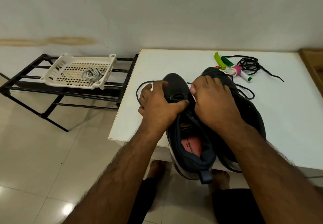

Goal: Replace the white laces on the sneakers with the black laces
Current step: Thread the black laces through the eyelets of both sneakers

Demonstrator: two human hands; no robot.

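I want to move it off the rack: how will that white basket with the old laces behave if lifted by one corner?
The white basket looks like thin perforated plastic, so probably light and slightly flexible. The white laces lie loose inside and would likely slide toward the low side.

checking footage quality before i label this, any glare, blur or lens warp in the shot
Head view: bright glare patches on the floor tiles at lower left; wide-angle warp bows the table edges and stretches the forearms near the frame; light is soft and even, with faint shadows; the left hand, right hand and sneakers look sharp.
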